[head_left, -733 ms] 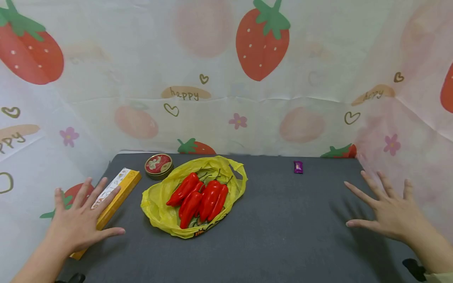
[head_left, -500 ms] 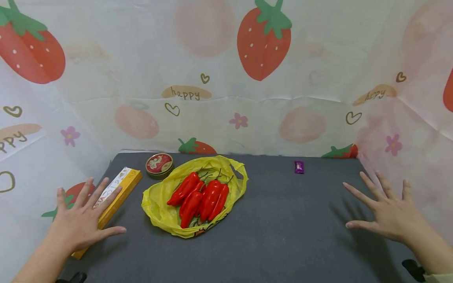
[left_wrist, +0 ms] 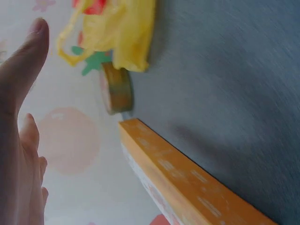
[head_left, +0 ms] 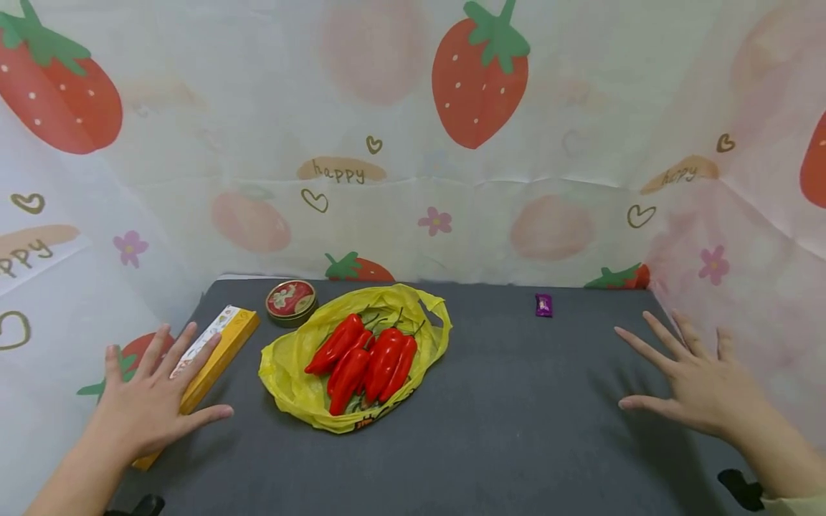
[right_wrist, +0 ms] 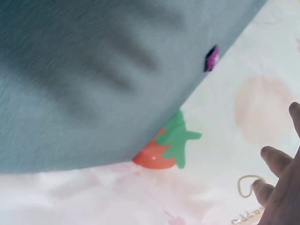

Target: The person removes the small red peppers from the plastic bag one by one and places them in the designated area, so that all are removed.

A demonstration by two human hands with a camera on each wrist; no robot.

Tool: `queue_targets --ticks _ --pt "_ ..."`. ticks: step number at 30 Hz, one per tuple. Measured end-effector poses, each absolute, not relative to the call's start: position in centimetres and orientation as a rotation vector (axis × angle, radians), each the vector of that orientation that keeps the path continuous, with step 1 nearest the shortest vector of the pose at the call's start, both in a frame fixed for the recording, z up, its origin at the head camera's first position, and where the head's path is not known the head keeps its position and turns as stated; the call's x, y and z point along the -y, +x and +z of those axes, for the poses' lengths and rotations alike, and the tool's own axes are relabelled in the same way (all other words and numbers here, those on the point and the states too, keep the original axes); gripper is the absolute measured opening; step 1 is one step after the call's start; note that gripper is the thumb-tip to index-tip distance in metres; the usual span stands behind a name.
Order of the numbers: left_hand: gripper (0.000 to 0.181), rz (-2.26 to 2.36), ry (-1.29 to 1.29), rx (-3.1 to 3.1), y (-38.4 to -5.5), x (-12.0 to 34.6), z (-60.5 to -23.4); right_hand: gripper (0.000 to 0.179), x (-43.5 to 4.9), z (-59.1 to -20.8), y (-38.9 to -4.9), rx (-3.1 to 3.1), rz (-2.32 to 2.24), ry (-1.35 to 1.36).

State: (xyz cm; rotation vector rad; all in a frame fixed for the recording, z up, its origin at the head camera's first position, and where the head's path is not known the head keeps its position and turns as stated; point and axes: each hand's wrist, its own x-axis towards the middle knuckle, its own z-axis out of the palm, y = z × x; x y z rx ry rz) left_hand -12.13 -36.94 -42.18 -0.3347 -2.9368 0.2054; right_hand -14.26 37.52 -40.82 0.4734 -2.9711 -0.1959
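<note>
Nearest us, the left hand [head_left: 142, 412] hangs palm down with fingers and thumb spread, holding nothing; the left wrist view shows a gap between it and the yellow box [head_left: 226, 347], which lies slantwise on the surface [head_left: 503, 430] partly behind the hand. Across from it, the right hand [head_left: 713, 390] is spread the same way, also without a grip on anything, and its shadow falls on the surface below. We judge this to be a ready pose, with no handling begun. A little farther in, between the hands but closer to the left, sits the yellow bag [head_left: 284, 383], its mouth spread wide and the red peppers [head_left: 350, 376] heaped inside, stems mostly pointing away from us. Beyond the box, just beside the bag, we find the round tin [head_left: 291, 301], lid up; whether tin and bag touch we cannot tell. The purple packet [head_left: 544, 305] lies alone near the far edge, ahead of the right hand and well apart from the bag. Behind everything hangs the strawberry-print cloth [head_left: 258, 129]. As we see it, any next move calls for bringing a hand down and closing the fingers, taking care with the bag's thin, loose rim.
</note>
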Motion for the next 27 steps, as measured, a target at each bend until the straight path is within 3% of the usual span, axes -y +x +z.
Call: queue_targets --ticks 11,22,27 --pt "0.090 -0.117 -0.253 3.028 -12.3 35.5 -41.4 0.096 -35.4 -39.9 -14.9 2.972 0.049 0.549" --pt "0.068 -0.363 -0.220 2.936 -13.2 32.8 -41.2 0.073 -32.7 -40.5 -15.8 2.722 0.310 0.633" --pt "0.070 -0.341 -0.137 2.973 -13.5 31.7 -41.8 0.065 -31.1 -41.4 -16.6 2.700 0.420 0.635"
